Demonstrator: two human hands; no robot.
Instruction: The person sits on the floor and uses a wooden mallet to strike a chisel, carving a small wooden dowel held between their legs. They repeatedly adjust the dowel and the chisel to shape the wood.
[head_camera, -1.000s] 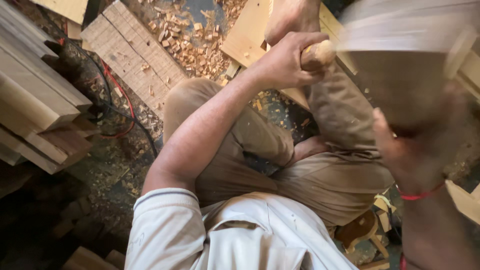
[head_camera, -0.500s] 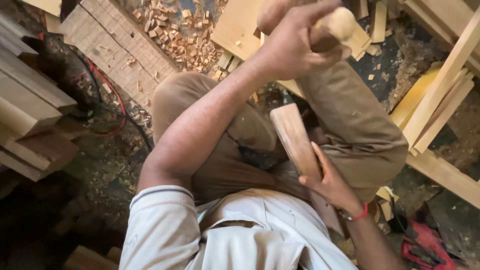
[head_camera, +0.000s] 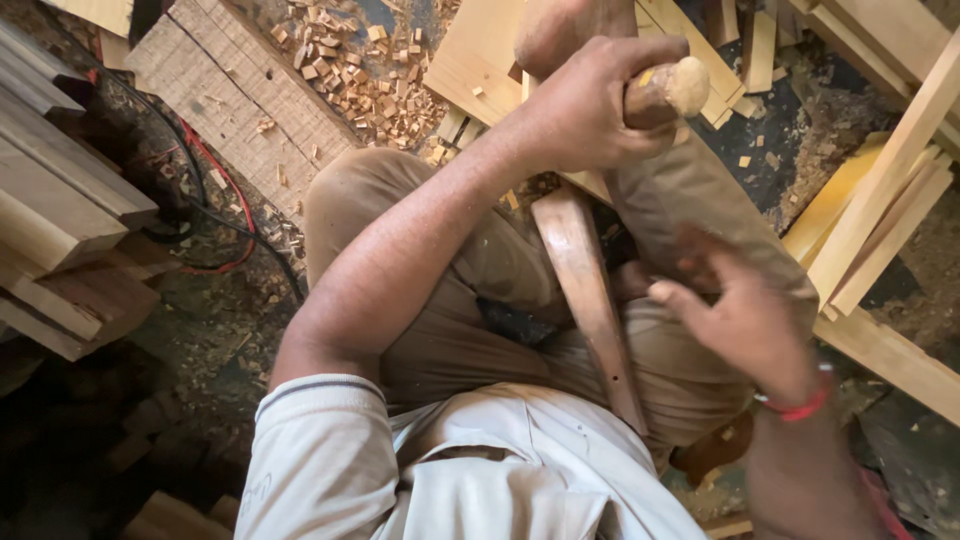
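Here, a long wooden piece (head_camera: 585, 300) is lying across the person's lap, running from twelve toward six o'clock. The left hand (head_camera: 590, 105), at twelve o'clock, is gripping a rounded wooden handle (head_camera: 665, 90), fingers clamped on it. The right hand (head_camera: 745, 320), at three o'clock, is hovering blurred just beside the piece, fingers apart. Wood chips (head_camera: 365, 65) are littering the floor at eleven o'clock.

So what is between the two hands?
In the head view, a long wooden piece lies on the lap between the left hand and the right hand.
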